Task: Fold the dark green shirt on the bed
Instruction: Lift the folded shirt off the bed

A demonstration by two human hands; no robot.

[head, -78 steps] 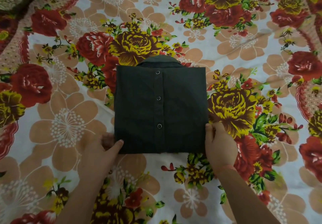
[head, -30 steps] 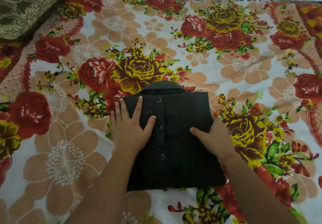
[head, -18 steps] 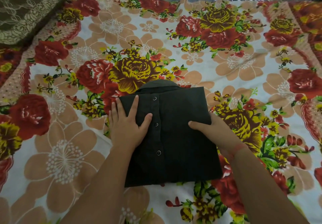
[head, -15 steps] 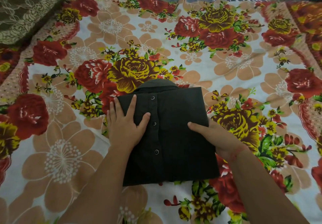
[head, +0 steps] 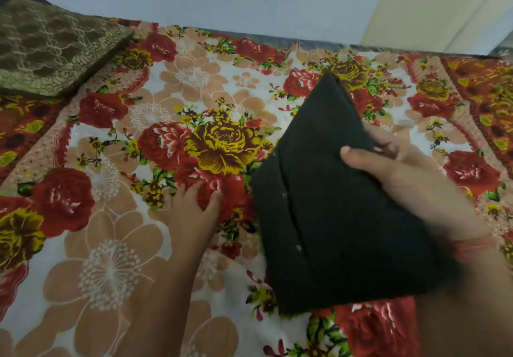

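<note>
The dark green shirt (head: 333,231), already a compact folded rectangle with its snap placket facing up, hangs tilted and blurred toward the right side of the bed (head: 111,245), apparently raised off the floral cover. The right hand (head: 410,182) grips it at its right edge, thumb (head: 358,159) laid across the top face and the other fingers mostly hidden behind, a clamp that likely keeps the layers from sliding open. The left hand (head: 191,209) rests on the bed just left of the shirt, fingers spread and holding nothing, probably as a brace. The folding looks finished. A brown patterned cushion (head: 50,51) lies at the far left corner.
</note>
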